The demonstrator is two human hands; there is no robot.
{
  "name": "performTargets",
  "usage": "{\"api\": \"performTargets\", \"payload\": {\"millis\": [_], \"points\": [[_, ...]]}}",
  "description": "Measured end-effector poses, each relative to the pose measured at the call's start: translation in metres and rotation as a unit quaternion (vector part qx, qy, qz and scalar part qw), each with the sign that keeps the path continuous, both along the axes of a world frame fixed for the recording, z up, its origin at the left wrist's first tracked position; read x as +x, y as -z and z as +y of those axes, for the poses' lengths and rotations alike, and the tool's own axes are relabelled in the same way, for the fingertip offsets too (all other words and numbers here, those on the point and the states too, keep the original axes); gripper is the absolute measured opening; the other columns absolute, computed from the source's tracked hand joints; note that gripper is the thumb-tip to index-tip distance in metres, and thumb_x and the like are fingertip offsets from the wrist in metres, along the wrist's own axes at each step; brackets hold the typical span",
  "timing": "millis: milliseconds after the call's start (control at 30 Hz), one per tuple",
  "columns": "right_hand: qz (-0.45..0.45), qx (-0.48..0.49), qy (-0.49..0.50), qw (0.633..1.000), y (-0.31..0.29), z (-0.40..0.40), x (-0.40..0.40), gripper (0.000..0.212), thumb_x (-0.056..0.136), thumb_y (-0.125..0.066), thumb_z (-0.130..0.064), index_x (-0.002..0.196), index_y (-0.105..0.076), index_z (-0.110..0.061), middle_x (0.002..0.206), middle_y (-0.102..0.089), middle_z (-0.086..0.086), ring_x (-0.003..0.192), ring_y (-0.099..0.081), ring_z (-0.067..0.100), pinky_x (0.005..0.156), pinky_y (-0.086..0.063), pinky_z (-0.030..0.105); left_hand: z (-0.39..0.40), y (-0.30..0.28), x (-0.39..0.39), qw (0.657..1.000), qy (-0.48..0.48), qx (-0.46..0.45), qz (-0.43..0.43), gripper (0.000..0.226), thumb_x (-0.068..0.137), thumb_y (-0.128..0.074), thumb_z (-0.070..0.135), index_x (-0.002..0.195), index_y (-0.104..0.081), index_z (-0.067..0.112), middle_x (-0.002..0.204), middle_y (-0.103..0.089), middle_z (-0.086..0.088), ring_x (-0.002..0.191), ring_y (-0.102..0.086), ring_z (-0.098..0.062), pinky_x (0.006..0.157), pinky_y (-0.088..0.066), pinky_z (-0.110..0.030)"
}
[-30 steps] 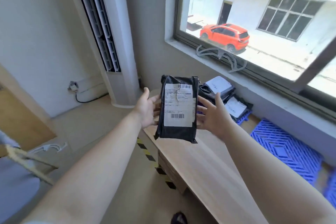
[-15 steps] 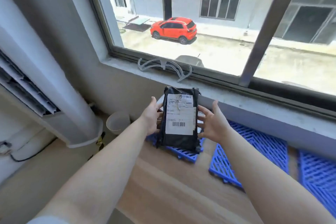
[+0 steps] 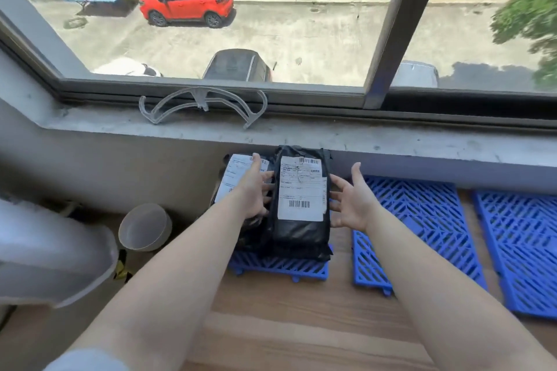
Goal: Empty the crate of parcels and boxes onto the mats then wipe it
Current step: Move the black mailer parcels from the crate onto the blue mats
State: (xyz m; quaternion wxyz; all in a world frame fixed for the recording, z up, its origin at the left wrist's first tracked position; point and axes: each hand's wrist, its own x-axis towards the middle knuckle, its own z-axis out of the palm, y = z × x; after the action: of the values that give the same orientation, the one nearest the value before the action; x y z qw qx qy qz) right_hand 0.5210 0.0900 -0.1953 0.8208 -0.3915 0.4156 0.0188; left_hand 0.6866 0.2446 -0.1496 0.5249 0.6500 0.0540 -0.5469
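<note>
The parcel [image 3: 300, 202], a black plastic mailer, carries a white shipping label with a small barcode at its top edge and a larger one near its bottom; the printed lines between them are too small and blurred to read (no brand can be made out). It stands lengthwise over the left mat [image 3: 278, 265], its far end up against the wall below the sill [image 3: 301, 132].

Left of the parcel, the left hand [image 3: 251, 190] has its fingers straight, the fingertips touching the parcel's left edge. Right of the parcel, the right hand [image 3: 351, 200] is spread, fingers apart and lightly bent, just beside the right edge; whether any fingertip touches the plastic cannot be told. Neither hand curls round it.

Further left of the parcel, a second parcel [image 3: 238, 175] lies on the same mat, also black with a white label, mostly covered by the left hand and forearm, so its text cannot be read. Whether the first parcel rests flat on the mat or partly on that one is hard to judge.

Right of the parcel, two more blue mats [image 3: 428, 226] lie on the wooden surface [image 3: 301, 325], the far one cut off by the frame edge. A clear hanger [image 3: 203, 105] rests on the sill above the parcel. The crate is out of view.
</note>
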Motion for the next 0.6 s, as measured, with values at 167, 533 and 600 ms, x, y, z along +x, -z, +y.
{"api": "performTargets", "payload": {"millis": [167, 533, 600], "points": [[0.031, -0.001, 0.03, 0.999, 0.02, -0.001, 0.018, 0.098, 0.072, -0.015, -0.095, 0.146, -0.042, -0.037, 0.148, -0.047, 0.007, 0.129, -0.048, 0.031, 0.103, -0.035, 0.063, 0.002, 0.014, 0.029, 0.998, 0.046, -0.026, 0.044, 0.09, 0.088, -0.013, 0.082, 0.156, -0.025, 0.025, 0.158, -0.029, -0.02, 0.147, -0.021, -0.042, 0.111, -0.022, -0.068], [0.215, -0.516, -0.169, 0.812, 0.032, 0.046, 0.041, 0.07, 0.097, -0.04, -0.06, 0.156, -0.006, -0.04, 0.165, 0.011, -0.002, 0.151, 0.008, 0.029, 0.119, -0.008, 0.048, 0.043, 0.054, 0.048, 0.778, 0.244, 0.077, -0.574, 0.04, 0.101, -0.048, 0.035, 0.14, -0.051, 0.031, 0.148, -0.045, 0.004, 0.138, -0.033, -0.022, 0.116, -0.024, -0.038], [0.246, -0.612, -0.308, 0.685, 0.04, 0.063, 0.052, 0.073, 0.098, -0.032, -0.063, 0.153, 0.012, -0.044, 0.158, 0.034, -0.004, 0.145, 0.031, 0.031, 0.119, 0.008, 0.051, 0.051, 0.075, 0.047, 0.638, 0.374, 0.177, -0.65, 0.059, 0.102, -0.035, 0.05, 0.156, -0.017, 0.039, 0.166, -0.003, 0.003, 0.151, 0.009, -0.029, 0.12, 0.009, -0.048]]}}
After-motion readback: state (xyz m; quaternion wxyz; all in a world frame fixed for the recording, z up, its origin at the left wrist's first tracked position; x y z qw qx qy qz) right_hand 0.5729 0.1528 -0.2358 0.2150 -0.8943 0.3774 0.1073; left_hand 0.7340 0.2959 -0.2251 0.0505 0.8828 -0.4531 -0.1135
